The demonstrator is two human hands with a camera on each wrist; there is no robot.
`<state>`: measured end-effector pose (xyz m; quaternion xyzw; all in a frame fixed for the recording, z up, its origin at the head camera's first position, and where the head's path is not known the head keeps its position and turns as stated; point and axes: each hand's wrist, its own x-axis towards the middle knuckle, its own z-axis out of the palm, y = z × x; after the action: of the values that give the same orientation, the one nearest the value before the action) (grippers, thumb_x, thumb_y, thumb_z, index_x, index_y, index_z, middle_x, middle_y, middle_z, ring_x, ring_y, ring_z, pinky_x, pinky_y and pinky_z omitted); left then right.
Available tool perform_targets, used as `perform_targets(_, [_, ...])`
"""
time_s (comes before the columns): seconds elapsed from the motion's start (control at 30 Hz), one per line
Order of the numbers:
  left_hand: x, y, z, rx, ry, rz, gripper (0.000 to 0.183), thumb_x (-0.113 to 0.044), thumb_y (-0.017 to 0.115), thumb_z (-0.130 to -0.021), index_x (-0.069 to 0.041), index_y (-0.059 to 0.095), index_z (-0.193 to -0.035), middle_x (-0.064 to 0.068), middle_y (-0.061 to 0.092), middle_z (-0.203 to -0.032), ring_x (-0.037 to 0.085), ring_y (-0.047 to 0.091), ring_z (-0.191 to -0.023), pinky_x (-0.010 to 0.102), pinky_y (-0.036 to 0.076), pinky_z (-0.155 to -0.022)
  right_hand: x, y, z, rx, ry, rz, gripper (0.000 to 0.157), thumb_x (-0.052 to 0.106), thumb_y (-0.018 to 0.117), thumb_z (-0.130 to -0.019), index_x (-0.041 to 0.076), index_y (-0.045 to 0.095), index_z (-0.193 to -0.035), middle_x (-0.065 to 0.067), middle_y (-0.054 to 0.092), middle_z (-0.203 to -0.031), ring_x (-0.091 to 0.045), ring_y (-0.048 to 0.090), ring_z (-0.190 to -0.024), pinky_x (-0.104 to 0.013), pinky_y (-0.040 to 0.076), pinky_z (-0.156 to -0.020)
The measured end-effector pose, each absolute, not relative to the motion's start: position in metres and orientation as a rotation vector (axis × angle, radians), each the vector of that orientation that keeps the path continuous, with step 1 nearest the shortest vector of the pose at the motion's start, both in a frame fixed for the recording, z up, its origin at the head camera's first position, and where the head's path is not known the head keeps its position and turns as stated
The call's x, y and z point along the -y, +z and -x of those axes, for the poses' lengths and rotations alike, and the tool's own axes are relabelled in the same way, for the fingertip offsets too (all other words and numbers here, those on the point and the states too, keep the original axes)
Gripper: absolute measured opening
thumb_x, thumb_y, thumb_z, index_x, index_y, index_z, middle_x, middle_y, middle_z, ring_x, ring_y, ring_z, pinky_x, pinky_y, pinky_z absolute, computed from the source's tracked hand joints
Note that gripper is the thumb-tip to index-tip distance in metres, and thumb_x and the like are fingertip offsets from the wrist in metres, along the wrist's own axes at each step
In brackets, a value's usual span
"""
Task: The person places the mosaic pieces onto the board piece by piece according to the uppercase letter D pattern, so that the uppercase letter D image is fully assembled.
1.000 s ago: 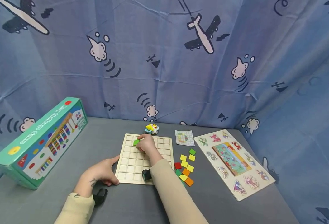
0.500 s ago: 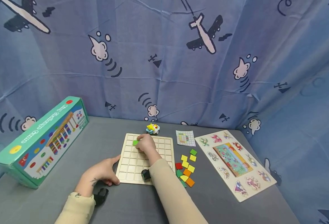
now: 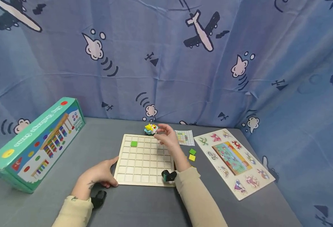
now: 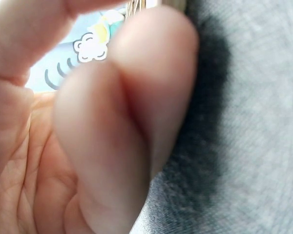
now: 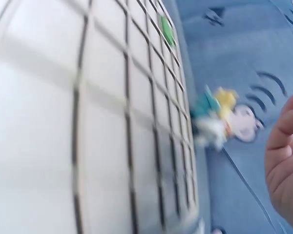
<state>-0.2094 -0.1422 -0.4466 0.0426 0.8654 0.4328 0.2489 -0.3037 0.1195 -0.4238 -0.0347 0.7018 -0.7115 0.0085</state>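
A pale wooden grid board [image 3: 143,160] lies flat on the table, with one green square tile [image 3: 133,143] in a cell near its far left corner. My left hand [image 3: 99,175] rests on the table at the board's left side, digits spread apart against that edge and the near left corner. Its bent fingers [image 4: 107,131] fill much of the left wrist view, with only a sliver of board beyond them. Above the far right part of the board hovers my right hand [image 3: 169,138], fingers loosely bent and holding nothing visible. It partly covers a printed pattern card [image 3: 185,138].
Behind the board stands a small yellow and white toy figure [image 3: 150,128]. Loose tiles, including a green tile [image 3: 192,152] and a yellow tile [image 3: 192,157], lie right of it, partly hidden by my right arm. A picture puzzle board [image 3: 234,162] lies farther right; a green box [image 3: 38,142] stands left.
My right hand has left the green tile in its cell and moved right, up off the board. The left hand stays at the board's edge. The view has shifted slightly.
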Motion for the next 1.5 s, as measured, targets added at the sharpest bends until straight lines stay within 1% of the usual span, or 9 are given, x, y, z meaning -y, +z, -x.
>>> perform_targets(0.17, [0.146,-0.445,0.209,-2.350,1.173,-0.108,0.111,0.003,0.081,-0.058,-0.005,0.018,-0.148,0.012,0.059,-0.072,0.015,0.047,-0.040,0.031,0.047,-0.044,-0.159,-0.413,0.292,-2.216,-2.256,0.110,0.048,-0.007,0.063,-0.079,0.006,0.051,-0.123,-0.002,0.054,-0.096,-0.004,0.049,-0.056,-0.020,0.039,-0.050])
perform_targets(0.37, [0.149,-0.444,0.208,-2.373,1.149,-0.081,0.110,0.002,0.082,-0.058,-0.004,0.018,-0.148,0.011,0.058,-0.070,0.014,0.046,-0.040,0.030,0.047,-0.044,-0.199,-0.417,0.288,-2.345,-2.188,-0.027,0.050,-0.003,0.064,-0.079,0.006,0.049,-0.126,0.002,0.054,-0.093,-0.003,0.054,-0.060,-0.020,0.041,-0.050])
perform_targets(0.57, [0.149,-0.443,0.208,-2.374,1.145,-0.080,0.110,0.001,0.082,-0.058,-0.006,0.018,-0.148,0.012,0.058,-0.067,0.014,0.046,-0.040,0.030,0.047,-0.044,-0.225,-0.427,0.284,-2.483,-2.032,-0.211,0.049,0.004,0.066,-0.080,0.006,0.049,-0.127,-0.005,0.055,-0.097,-0.008,0.054,-0.062,-0.023,0.041,-0.052])
perform_targets(0.73, [0.149,-0.443,0.207,-2.370,1.152,-0.085,0.110,0.002,0.081,-0.059,-0.005,0.018,-0.148,0.012,0.057,-0.062,0.014,0.046,-0.040,0.030,0.046,-0.043,-0.234,-0.435,0.283,-2.550,-1.908,-0.313,0.050,0.005,0.067,-0.080,0.003,0.050,-0.127,-0.005,0.055,-0.094,-0.012,0.046,-0.059,-0.024,0.038,-0.050])
perform_targets(0.87, [0.147,-0.444,0.207,-2.370,1.142,-0.084,0.110,0.001,0.081,-0.058,-0.005,0.018,-0.148,0.012,0.057,-0.062,0.014,0.046,-0.039,0.030,0.046,-0.043,-0.238,-0.443,0.282,-2.575,-1.840,-0.367,0.047,0.003,0.067,-0.079,0.000,0.052,-0.123,-0.002,0.054,-0.082,-0.010,0.039,-0.051,-0.023,0.034,-0.046])
perform_targets(0.97, [0.146,-0.444,0.207,-2.372,1.133,-0.089,0.110,0.001,0.081,-0.058,-0.005,0.019,-0.148,0.012,0.057,-0.063,0.014,0.046,-0.039,0.030,0.046,-0.043,-0.239,-0.447,0.282,-2.645,-1.706,-0.424,0.044,0.004,0.068,-0.078,-0.002,0.054,-0.119,-0.004,0.053,-0.076,-0.012,0.039,-0.052,-0.024,0.034,-0.048])
perform_targets(1.13, [0.144,-0.443,0.205,-2.367,1.138,-0.095,0.110,0.002,0.081,-0.058,-0.005,0.019,-0.148,0.013,0.057,-0.064,0.015,0.046,-0.039,0.030,0.046,-0.043,-0.238,-0.447,0.280,-2.825,-1.305,-0.493,0.041,0.010,0.069,-0.076,-0.003,0.057,-0.113,-0.018,0.058,-0.099,-0.021,0.048,-0.073,-0.031,0.041,-0.063])
perform_targets(1.23, [0.142,-0.441,0.205,-2.355,1.147,-0.096,0.109,0.002,0.081,-0.059,-0.006,0.019,-0.148,0.013,0.058,-0.066,0.015,0.046,-0.039,0.030,0.046,-0.043,-0.236,-0.444,0.280,-2.888,-1.046,-0.540,0.040,0.016,0.070,-0.075,-0.001,0.059,-0.109,-0.018,0.058,-0.109,-0.025,0.051,-0.080,-0.035,0.042,-0.068])
perform_targets(1.5, [0.140,-0.441,0.207,-2.334,1.161,-0.109,0.110,0.003,0.081,-0.059,-0.006,0.018,-0.149,0.012,0.059,-0.073,0.015,0.047,-0.040,0.030,0.047,-0.044,-0.235,-0.439,0.283,-2.853,-0.732,-0.632,0.029,0.022,0.068,-0.075,0.003,0.061,-0.095,-0.011,0.058,-0.086,-0.024,0.053,-0.072,-0.034,0.038,-0.059])
